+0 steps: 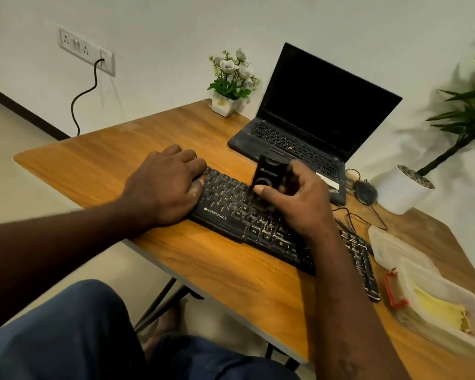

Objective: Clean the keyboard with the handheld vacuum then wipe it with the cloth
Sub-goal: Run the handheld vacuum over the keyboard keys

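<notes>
**Vacuum pass under way, cloth waiting**

Starting at the left end of the keyboard [231, 215]: the left hand [170, 185] is lying across the keys there, fingers laid down flat and gripping nothing, and by the look of it pinning the board to the table [107, 165].

Moving on to the middle of the keyboard, the small black vacuum [268, 174] is standing upright with its lower end down on the keys. It is blurring a little, so I'm reading it as mid-sweep. The right hand [299, 198] is wrapping round it from the right, thumb across the front and fingers curling behind.

Beyond the keyboard's far edge, an open laptop [313, 119] is sitting with a dark screen, and a mouse [365, 192] is lying just past the keyboard's right end.

Further right of the keyboard, a clear box [422, 281] is holding something yellow, most likely the cloth [436, 307], untouched.

So this is the first step, vacuuming. White specks are showing among the keys on the right half, so the next move is calling for a slow sweep rightward along the rows, the brace hand holding firm. After that, the vacuum needs setting down and the cloth lifting out.
</notes>
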Tool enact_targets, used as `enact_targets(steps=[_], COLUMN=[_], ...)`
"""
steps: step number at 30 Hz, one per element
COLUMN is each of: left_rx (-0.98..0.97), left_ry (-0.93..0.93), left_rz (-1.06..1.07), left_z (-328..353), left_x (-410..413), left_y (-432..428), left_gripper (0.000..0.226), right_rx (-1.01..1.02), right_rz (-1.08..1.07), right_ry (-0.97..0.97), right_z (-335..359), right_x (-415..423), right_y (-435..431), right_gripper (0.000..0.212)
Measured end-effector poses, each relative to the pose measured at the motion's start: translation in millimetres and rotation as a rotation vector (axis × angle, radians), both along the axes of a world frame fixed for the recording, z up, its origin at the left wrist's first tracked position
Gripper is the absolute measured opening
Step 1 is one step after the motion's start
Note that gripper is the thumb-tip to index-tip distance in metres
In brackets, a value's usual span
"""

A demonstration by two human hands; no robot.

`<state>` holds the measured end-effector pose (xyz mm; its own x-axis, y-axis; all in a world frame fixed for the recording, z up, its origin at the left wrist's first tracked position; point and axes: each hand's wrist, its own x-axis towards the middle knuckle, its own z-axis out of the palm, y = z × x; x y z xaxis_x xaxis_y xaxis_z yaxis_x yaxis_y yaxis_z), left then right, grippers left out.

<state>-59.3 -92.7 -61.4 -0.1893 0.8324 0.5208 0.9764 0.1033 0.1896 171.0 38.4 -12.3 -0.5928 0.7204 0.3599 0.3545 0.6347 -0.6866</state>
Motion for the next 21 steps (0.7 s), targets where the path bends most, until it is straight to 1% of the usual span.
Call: enact_targets(steps=[1, 3, 6, 8, 11, 12, 16, 19, 21], left_rx=[-0.004, -0.011, -0.026, -0.032, -0.026, -0.024, -0.019, -0.021, -0.019], left_ry=[-0.003, -0.013, -0.019, -0.016, -0.015, -0.014, -0.007, -0.003, -0.004], left_rz=[0.000, 0.000, 0.004, 0.008, 0.006, 0.006, 0.018, 0.021, 0.021], left_z=[0, 0, 1, 1, 0, 0, 0, 1, 1], left_x=[0, 0, 1, 1, 0, 0, 1, -3, -3], left_y=[0, 0, 0, -1, 0, 0, 0, 0, 0], left_gripper=[0.034, 0.036, 0.039, 0.038, 0.035, 0.034, 0.034, 0.035, 0.036], right_rx=[-0.007, 0.051, 0.123, 0.102, 0.081, 0.084, 0.084, -0.008, 0.038], right_rz=[0.042, 0.055, -0.042, -0.021, 0.109, 0.113, -0.005, 0.073, 0.034], right_ry=[0.001, -0.003, 0.027, 0.037, 0.022, 0.017, 0.037, 0.032, 0.025], right_z=[-2, -5, -6, -8, -9, -8, -4, -3, -2], right_x=[-5, -12, -16, -16, -19, -20, -19, -20, -22], right_y=[-5, -8, -4, -4, -12, -13, -10, -11, -11], right_gripper=[0.044, 0.047, 0.050, 0.048, 0.047, 0.046, 0.044, 0.043, 0.044])
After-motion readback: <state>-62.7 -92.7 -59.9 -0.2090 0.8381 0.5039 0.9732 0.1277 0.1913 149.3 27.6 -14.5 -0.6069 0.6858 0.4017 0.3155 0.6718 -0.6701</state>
